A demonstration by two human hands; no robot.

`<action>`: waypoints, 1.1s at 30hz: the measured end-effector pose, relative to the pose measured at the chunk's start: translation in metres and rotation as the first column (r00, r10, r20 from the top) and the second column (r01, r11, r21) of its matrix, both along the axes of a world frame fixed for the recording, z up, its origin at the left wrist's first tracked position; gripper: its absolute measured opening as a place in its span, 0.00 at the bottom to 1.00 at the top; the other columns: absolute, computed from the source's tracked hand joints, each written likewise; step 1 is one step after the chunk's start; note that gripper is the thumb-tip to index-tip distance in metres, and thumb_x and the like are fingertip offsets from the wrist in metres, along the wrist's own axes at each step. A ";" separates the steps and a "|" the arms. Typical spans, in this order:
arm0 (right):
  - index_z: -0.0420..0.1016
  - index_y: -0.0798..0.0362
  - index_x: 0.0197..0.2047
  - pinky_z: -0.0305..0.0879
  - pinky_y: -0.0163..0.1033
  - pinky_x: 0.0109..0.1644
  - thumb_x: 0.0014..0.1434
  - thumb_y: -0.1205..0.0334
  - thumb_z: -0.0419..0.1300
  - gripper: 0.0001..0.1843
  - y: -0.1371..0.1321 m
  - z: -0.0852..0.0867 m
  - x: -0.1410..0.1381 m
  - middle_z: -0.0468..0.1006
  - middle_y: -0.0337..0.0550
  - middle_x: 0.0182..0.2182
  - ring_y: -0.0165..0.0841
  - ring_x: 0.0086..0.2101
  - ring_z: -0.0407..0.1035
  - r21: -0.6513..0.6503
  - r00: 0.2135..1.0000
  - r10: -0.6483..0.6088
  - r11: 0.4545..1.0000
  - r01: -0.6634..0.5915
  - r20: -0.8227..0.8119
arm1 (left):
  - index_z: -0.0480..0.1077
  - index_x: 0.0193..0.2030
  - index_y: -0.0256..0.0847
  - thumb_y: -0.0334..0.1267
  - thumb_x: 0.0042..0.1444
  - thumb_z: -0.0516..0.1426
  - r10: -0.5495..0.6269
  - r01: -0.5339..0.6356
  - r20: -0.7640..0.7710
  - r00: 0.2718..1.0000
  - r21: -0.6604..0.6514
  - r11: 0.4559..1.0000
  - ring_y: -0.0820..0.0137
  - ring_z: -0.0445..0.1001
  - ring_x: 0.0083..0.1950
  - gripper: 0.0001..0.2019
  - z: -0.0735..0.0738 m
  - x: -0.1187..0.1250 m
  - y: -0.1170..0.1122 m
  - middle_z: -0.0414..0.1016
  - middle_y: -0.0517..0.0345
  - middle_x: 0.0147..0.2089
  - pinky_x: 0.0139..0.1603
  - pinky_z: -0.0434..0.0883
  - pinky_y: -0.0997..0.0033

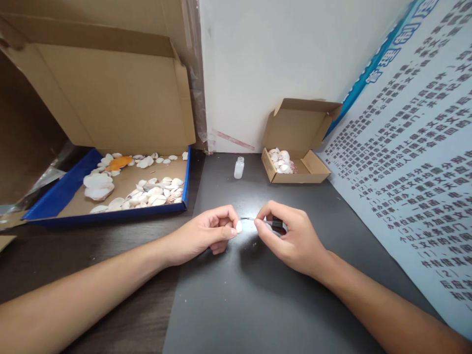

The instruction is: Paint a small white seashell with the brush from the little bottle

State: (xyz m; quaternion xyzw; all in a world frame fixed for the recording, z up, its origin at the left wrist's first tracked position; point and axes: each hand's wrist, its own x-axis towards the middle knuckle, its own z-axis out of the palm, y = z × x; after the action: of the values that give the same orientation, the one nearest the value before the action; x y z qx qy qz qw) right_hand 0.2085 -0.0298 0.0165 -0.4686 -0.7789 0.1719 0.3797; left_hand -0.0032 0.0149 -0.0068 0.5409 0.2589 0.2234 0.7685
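Observation:
Between the thumb and forefinger of my left hand (212,231) is a small white shell (239,226), mostly covered by the fingertips. My right hand (289,236) pinches a thin brush with a black cap (276,224). Its dark tip points left and comes close to the shell; whether they touch I cannot tell. Beyond both hands, a small clear glass bottle (239,168) stands upright and uncapped, with whitish contents.
At the left, an open blue-edged cardboard box (129,209) holds many shells, one of them orange (120,162). A smaller open carton (300,178) with white shells stands at the back right. A printed sheet (416,162) borders the dark table (221,314) on the right.

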 end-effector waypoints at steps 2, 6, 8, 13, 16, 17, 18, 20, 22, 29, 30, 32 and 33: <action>0.68 0.52 0.28 0.55 0.33 0.26 0.59 0.68 0.57 0.08 0.000 0.001 0.000 0.67 0.33 0.21 0.25 0.22 0.58 0.014 1.000 -0.016 1.000 0.016 -0.004 | 0.66 0.36 0.40 0.41 0.60 0.61 -0.002 0.002 -0.001 1.000 0.000 1.000 0.80 0.56 0.22 0.09 0.000 0.000 0.000 0.58 0.70 0.23 0.23 0.56 0.78; 0.68 0.53 0.29 0.55 0.33 0.27 0.59 0.67 0.57 0.07 -0.002 0.001 -0.002 0.68 0.33 0.22 0.25 0.22 0.58 0.022 0.999 0.044 0.999 -0.045 0.014 | 0.65 0.36 0.40 0.42 0.60 0.61 0.001 -0.001 -0.011 1.000 0.015 1.000 0.80 0.58 0.22 0.10 -0.001 -0.001 0.000 0.59 0.70 0.23 0.24 0.56 0.78; 0.68 0.53 0.29 0.55 0.32 0.27 0.59 0.67 0.57 0.06 -0.003 0.002 -0.003 0.67 0.33 0.22 0.25 0.22 0.58 -0.015 0.996 0.093 0.996 -0.093 0.015 | 0.65 0.36 0.40 0.43 0.60 0.61 0.002 -0.001 -0.018 1.000 0.022 1.000 0.80 0.58 0.22 0.10 -0.001 -0.001 0.000 0.59 0.69 0.23 0.24 0.56 0.78; 0.66 0.52 0.26 0.55 0.32 0.26 0.57 0.68 0.57 0.09 -0.004 0.001 -0.003 0.66 0.32 0.19 0.25 0.21 0.57 -0.089 0.981 0.190 0.977 -0.193 -0.035 | 0.66 0.37 0.40 0.45 0.59 0.62 0.009 -0.008 -0.021 1.000 0.038 0.999 0.80 0.57 0.23 0.12 -0.002 0.000 -0.001 0.60 0.69 0.25 0.24 0.56 0.77; 0.65 0.52 0.25 0.54 0.32 0.25 0.58 0.67 0.57 0.10 -0.004 0.001 -0.002 0.65 0.32 0.19 0.25 0.20 0.56 -0.060 0.993 0.114 0.992 -0.115 -0.023 | 0.65 0.36 0.40 0.45 0.59 0.62 0.011 -0.010 -0.025 1.000 0.043 0.999 0.80 0.56 0.22 0.12 -0.002 0.000 -0.001 0.58 0.70 0.24 0.24 0.56 0.77; 0.65 0.52 0.25 0.53 0.32 0.25 0.58 0.67 0.57 0.10 -0.004 0.000 -0.002 0.65 0.32 0.18 0.24 0.20 0.55 -0.048 0.997 0.077 0.996 -0.078 -0.019 | 0.65 0.36 0.40 0.44 0.59 0.62 0.011 -0.009 -0.029 1.000 0.046 0.999 0.80 0.56 0.22 0.12 -0.002 0.000 -0.001 0.58 0.70 0.24 0.24 0.56 0.77; 0.65 0.52 0.25 0.53 0.32 0.24 0.58 0.67 0.57 0.10 -0.003 0.000 -0.002 0.64 0.31 0.18 0.24 0.19 0.55 -0.037 0.999 0.043 0.998 -0.044 -0.018 | 0.65 0.36 0.40 0.44 0.59 0.62 0.009 -0.008 -0.034 0.999 0.049 0.999 0.80 0.56 0.22 0.12 -0.002 0.000 -0.001 0.58 0.70 0.23 0.24 0.56 0.77; 0.64 0.52 0.25 0.52 0.32 0.24 0.58 0.67 0.58 0.10 -0.003 0.000 -0.002 0.63 0.31 0.18 0.24 0.19 0.54 -0.019 1.000 0.006 1.000 -0.006 -0.024 | 0.65 0.36 0.40 0.45 0.59 0.62 0.005 -0.003 -0.042 0.999 0.058 0.998 0.80 0.57 0.22 0.12 -0.002 0.000 -0.001 0.58 0.70 0.24 0.24 0.56 0.77; 0.64 0.52 0.25 0.53 0.32 0.24 0.58 0.67 0.57 0.10 -0.004 0.000 -0.002 0.63 0.31 0.18 0.24 0.19 0.55 -0.019 1.000 0.011 1.000 -0.011 -0.026 | 0.66 0.36 0.40 0.45 0.58 0.62 0.004 -0.001 -0.047 0.999 0.063 0.998 0.80 0.57 0.22 0.12 -0.001 0.000 -0.001 0.59 0.70 0.24 0.24 0.56 0.77; 0.60 0.51 0.22 0.51 0.31 0.23 0.55 0.70 0.56 0.12 -0.005 0.003 -0.002 0.60 0.30 0.17 0.24 0.19 0.52 -0.114 0.975 0.201 0.971 -0.211 -0.095 | 0.66 0.36 0.40 0.46 0.56 0.63 0.011 -0.008 -0.056 0.998 0.054 0.999 0.79 0.55 0.22 0.14 0.001 0.001 -0.001 0.58 0.70 0.24 0.23 0.55 0.77; 0.60 0.51 0.22 0.51 0.31 0.23 0.55 0.70 0.56 0.12 -0.005 0.003 -0.002 0.60 0.30 0.17 0.23 0.19 0.52 -0.107 0.975 0.196 0.973 -0.206 -0.102 | 0.66 0.35 0.40 0.46 0.56 0.63 0.010 -0.007 -0.055 0.998 0.052 0.999 0.79 0.55 0.22 0.14 0.002 0.001 -0.001 0.58 0.70 0.23 0.23 0.55 0.77; 0.61 0.52 0.22 0.52 0.31 0.23 0.55 0.69 0.56 0.12 -0.004 0.002 -0.002 0.61 0.30 0.17 0.23 0.19 0.53 -0.073 0.988 0.130 0.988 -0.137 -0.088 | 0.66 0.35 0.40 0.45 0.56 0.63 -0.002 0.005 -0.052 0.999 0.050 0.999 0.79 0.56 0.22 0.13 0.002 0.000 -0.001 0.58 0.70 0.23 0.23 0.55 0.77; 0.61 0.52 0.23 0.52 0.31 0.23 0.56 0.68 0.56 0.12 -0.004 0.001 -0.002 0.62 0.31 0.17 0.24 0.19 0.54 -0.056 0.993 0.088 0.994 -0.092 -0.075 | 0.66 0.35 0.40 0.45 0.56 0.63 -0.006 0.008 -0.053 0.999 0.049 0.999 0.79 0.56 0.22 0.13 0.001 0.000 -0.001 0.58 0.70 0.23 0.24 0.55 0.77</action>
State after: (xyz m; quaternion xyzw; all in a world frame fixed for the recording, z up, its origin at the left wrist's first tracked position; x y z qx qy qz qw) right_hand 0.2062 -0.0337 0.0175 -0.4376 -0.7794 0.2289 0.3855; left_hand -0.0029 0.0136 -0.0053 0.5664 0.2715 0.2127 0.7485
